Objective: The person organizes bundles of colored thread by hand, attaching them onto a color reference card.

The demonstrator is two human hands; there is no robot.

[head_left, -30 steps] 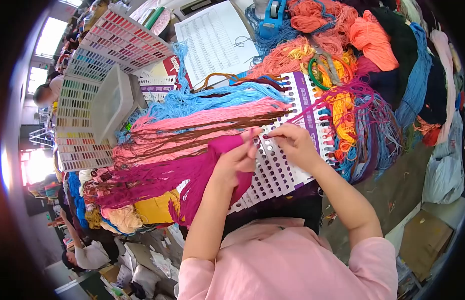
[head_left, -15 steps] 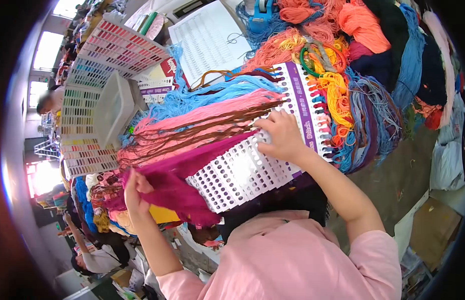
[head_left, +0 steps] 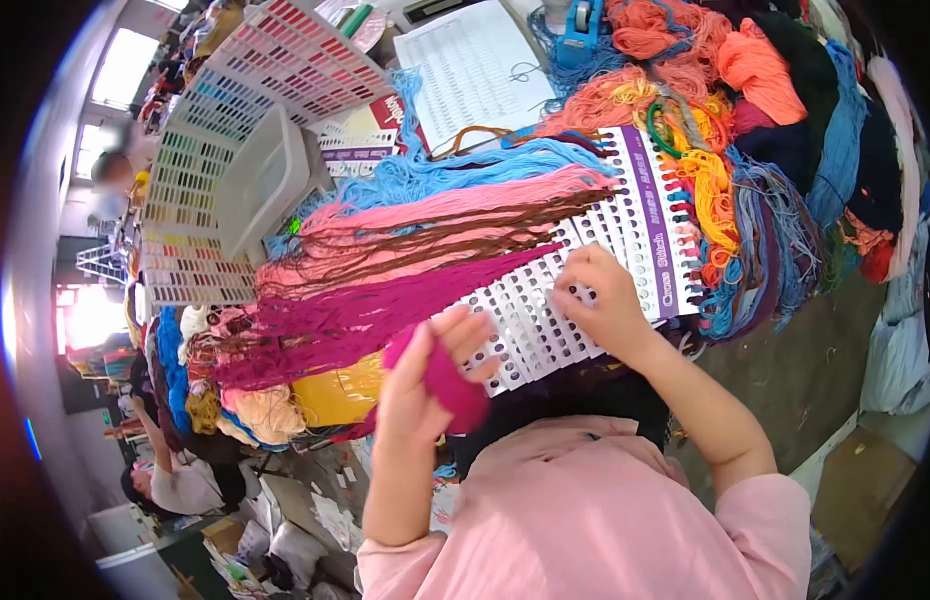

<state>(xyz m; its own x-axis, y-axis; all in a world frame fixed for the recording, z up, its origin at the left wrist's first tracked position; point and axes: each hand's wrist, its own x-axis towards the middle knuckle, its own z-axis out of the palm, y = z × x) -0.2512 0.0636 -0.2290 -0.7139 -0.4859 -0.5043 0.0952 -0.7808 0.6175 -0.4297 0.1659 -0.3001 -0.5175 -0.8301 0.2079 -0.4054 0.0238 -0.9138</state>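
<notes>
My left hand [head_left: 425, 365] holds a bundle of magenta embroidery thread [head_left: 457, 392], wrapped between thumb and palm with its fingers partly extended. Over a fanned stack of white cards with rows of punched holes [head_left: 515, 310], my right hand [head_left: 605, 305] has its fingers curled together; anything between the fingertips is hidden. More magenta strands [head_left: 335, 325] lie stretched from the cards to the left. Beside them run brown strands [head_left: 425, 235], pink strands [head_left: 385, 225] and light blue strands [head_left: 485, 170]. A purple-striped thread card [head_left: 650, 215] lies beyond my right hand.
A thread colour chart [head_left: 200, 190] stands at the left, with a translucent plastic tray [head_left: 270, 185] against it. A printed sheet [head_left: 470, 75] and a blue tape dispenser [head_left: 580, 35] lie at the back. Orange skeins [head_left: 755, 70] are heaped right. Another person [head_left: 180, 485] is lower left.
My left hand has moved right, toward the cards, with magenta thread gathered in it. The remaining magenta strands now lie flat. My right hand has shifted slightly right and down, fingers more curled.
</notes>
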